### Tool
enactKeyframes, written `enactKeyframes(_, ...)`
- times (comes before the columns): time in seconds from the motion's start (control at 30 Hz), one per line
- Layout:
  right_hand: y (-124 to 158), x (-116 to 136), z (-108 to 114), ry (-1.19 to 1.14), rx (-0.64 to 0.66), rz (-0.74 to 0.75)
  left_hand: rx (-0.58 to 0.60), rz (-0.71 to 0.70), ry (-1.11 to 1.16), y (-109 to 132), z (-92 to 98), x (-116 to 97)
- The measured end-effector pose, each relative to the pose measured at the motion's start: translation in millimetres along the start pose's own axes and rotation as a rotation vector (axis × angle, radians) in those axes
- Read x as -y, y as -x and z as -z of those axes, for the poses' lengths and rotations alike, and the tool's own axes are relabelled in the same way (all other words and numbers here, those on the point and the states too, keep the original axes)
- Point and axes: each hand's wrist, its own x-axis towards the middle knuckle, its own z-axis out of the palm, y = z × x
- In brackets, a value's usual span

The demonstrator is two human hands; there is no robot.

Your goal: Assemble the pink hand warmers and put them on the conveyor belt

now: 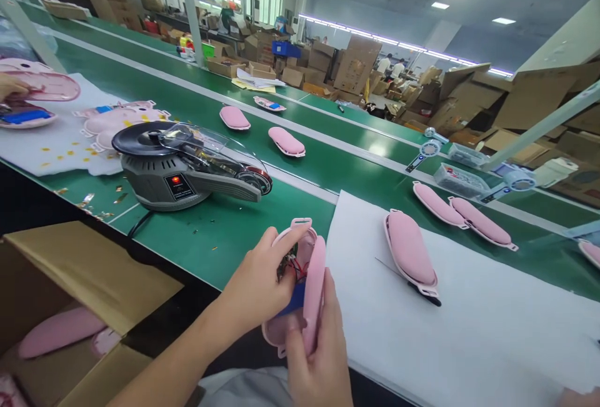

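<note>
My left hand grips an opened pink oval device shell, its fingers curled over the inside, where red wires and a blue battery show. My right hand holds the matching pink cover half on edge against the shell from below. Both hands hover over the near edge of the green bench, beside a white foam sheet. A closed pink oval device lies on that sheet to the right, apart from my hands.
A grey automatic tape dispenser stands on the green belt to the left. Several pink devices lie along the belt. An open cardboard box with pink parts sits at lower left. Another person's hand works at far left. Stacked cartons fill the background.
</note>
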Motion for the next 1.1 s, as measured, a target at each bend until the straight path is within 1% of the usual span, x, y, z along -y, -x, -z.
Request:
enactKeyframes(0.1,6.0,-2.3,-9.4,0.093,-0.096,0.1,0.03,-0.001,-0.042,0.6,4.2,-0.6)
enactKeyframes(0.17,7.1,-2.5,-11.4,0.097,-0.149,0.104,0.033,0.0,-0.062,1.2,3.4,-0.6)
enactKeyframes(0.2,6.8,-2.3,-11.2,0.085,-0.159,0.08,0.034,0.005,-0.07,1.5,2.4,-0.9)
enactKeyframes(0.27,4.7,-2.0,-8.8,0.035,-0.147,-0.016,0.034,0.008,-0.08,2.2,0.3,-2.8)
enactKeyframes(0.4,-2.7,0.1,-1.1,-0.163,-0.052,-0.237,0.065,-0.038,-0.065,3.8,2.8,-10.5)
enactKeyframes(0.5,-8.7,4.8,4.3,-0.299,0.021,-0.309,0.126,-0.074,-0.024,3.9,8.9,-14.0)
enactKeyframes(0.57,-12.4,8.0,7.5,-0.328,0.023,-0.321,0.133,-0.092,-0.006,2.8,9.8,-12.7)
enactKeyframes(0.63,-15.8,8.7,10.0,-0.371,0.01,-0.333,0.099,-0.098,-0.01,1.2,6.3,-8.9)
enactKeyframes(0.77,-20.7,1.2,11.8,-0.518,-0.01,-0.361,-0.012,-0.094,-0.015,-0.8,-7.5,-1.0)
enactKeyframes(0.9,-19.8,-5.9,8.6,-0.632,-0.043,-0.37,-0.095,-0.064,0.043,0.9,-17.7,-0.3)
enactKeyframes(1.0,-17.5,-7.8,6.9,-0.683,-0.049,-0.367,-0.149,-0.029,0.136,1.3,-23.2,-0.4)
enactKeyframes(1.1,-18.1,-10.4,9.4,-0.704,-0.077,-0.366,-0.197,-0.048,0.326,-1.9,-27.1,2.8)
